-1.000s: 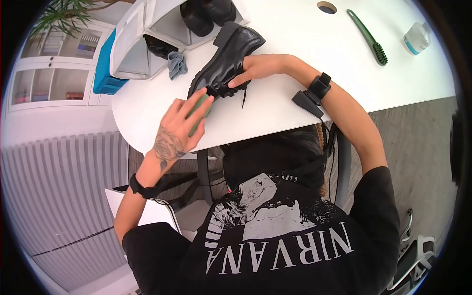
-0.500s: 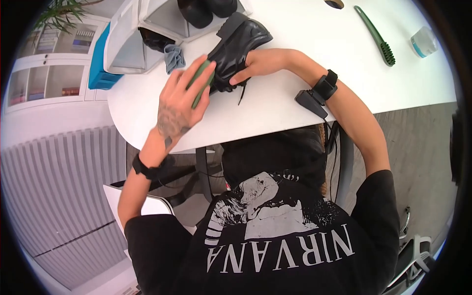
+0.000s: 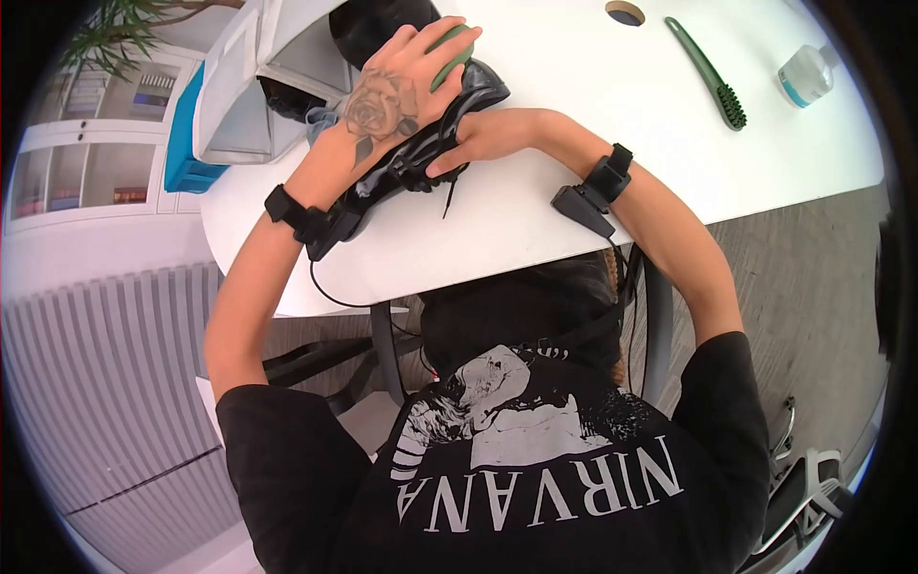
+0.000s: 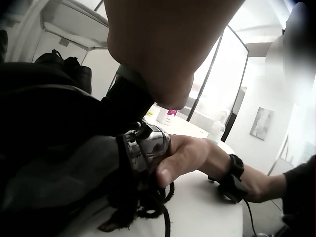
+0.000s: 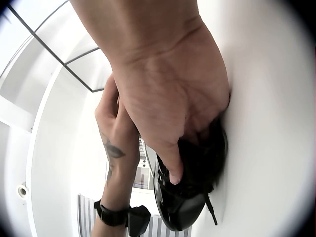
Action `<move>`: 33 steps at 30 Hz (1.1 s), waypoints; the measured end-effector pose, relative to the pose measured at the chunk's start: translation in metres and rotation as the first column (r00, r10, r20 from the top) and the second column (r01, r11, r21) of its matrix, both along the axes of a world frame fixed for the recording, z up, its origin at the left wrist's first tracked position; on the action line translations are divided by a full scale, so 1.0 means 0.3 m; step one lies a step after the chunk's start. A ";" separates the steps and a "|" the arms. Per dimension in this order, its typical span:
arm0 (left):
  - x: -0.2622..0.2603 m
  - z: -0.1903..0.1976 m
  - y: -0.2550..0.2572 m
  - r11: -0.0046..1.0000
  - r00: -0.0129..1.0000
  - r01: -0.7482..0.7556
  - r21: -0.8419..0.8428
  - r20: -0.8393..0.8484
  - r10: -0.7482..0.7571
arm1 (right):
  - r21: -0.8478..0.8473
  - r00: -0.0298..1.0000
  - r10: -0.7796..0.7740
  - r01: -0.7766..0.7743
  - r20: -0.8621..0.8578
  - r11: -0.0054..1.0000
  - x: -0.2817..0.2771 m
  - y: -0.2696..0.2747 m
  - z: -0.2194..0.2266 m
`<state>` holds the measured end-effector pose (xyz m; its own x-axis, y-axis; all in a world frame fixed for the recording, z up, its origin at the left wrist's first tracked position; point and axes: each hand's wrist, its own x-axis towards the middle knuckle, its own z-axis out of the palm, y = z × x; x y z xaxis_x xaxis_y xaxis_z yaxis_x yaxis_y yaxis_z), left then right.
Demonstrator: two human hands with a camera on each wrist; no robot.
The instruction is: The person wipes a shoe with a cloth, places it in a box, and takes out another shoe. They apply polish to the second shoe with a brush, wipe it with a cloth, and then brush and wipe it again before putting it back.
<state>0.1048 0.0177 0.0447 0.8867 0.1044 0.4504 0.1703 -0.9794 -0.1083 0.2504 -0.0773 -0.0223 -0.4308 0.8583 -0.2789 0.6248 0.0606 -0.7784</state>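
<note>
The tattooed left hand point(image 3: 397, 91) grips a green-backed brush point(image 3: 451, 55) over the heel end of a black glossy lace-up shoe point(image 3: 382, 174). Its bristles are hidden in the head view, while the left wrist view shows dark bristles point(image 4: 129, 96) below that hand. On the table lies the shoe, toe towards the near left. The right hand point(image 3: 497, 134) holds it at the opening, thumb over the laces; in the right wrist view, its other fingers go inside the shoe point(image 5: 185, 210).
A green long-handled brush point(image 3: 710, 75) and a clear bottle point(image 3: 806, 77) stand or lie at the table's far right, near a round hole point(image 3: 625, 12). White open boxes point(image 3: 229, 115) with black footwear and a blue-grey cloth point(image 3: 321, 121) are at the far left.
The left hand with the green-backed brush has moved from the toe end up along the shoe to its heel end. The right hand keeps its hold on the shoe.
</note>
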 end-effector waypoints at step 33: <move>0.121 0.056 0.081 0.999 0.957 -0.049 -0.004 -0.285 0.045 | 0.037 0.994 0.012 -0.008 -0.110 0.999 0.003 0.007 -0.007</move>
